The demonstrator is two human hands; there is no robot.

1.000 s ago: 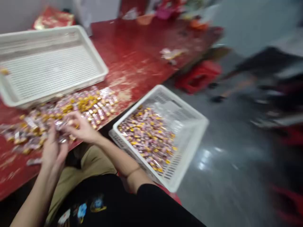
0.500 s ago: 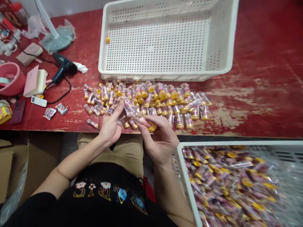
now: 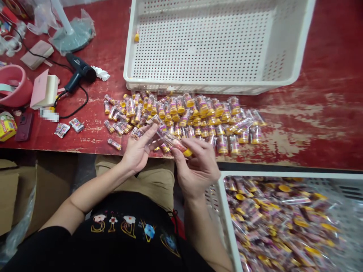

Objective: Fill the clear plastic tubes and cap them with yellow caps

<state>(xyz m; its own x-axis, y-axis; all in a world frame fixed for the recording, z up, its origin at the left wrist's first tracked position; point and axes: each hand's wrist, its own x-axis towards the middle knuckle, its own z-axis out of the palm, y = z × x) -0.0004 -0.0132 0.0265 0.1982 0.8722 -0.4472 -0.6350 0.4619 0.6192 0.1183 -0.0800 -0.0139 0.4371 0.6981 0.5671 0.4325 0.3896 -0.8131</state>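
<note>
Both hands meet at the near edge of the red table (image 3: 326,124). My right hand (image 3: 197,170) pinches a small yellow-capped tube in a clear wrapper (image 3: 177,144). My left hand (image 3: 138,149) has its fingers stretched toward the tube's other end and touches the wrapper. Just beyond the hands lies a spread of several wrapped yellow-capped tubes (image 3: 198,113). An empty white perforated basket (image 3: 295,56) stands behind that pile. A second white basket (image 3: 225,211) full of wrapped tubes sits low at the right, beside my right forearm.
At the left of the table lie a black heat gun (image 3: 79,71) with its cable, a pink roll (image 3: 14,87), a pink-and-white pad (image 3: 44,90), a lamp base (image 3: 72,37) and two small packets (image 3: 69,126). A cardboard box (image 3: 8,192) sits under the table's left.
One second ago the camera looked right, toward the floor and the full basket. It has swung back over the table. The hands stay together on a wrapped tube, barely shifted in the last half second.
</note>
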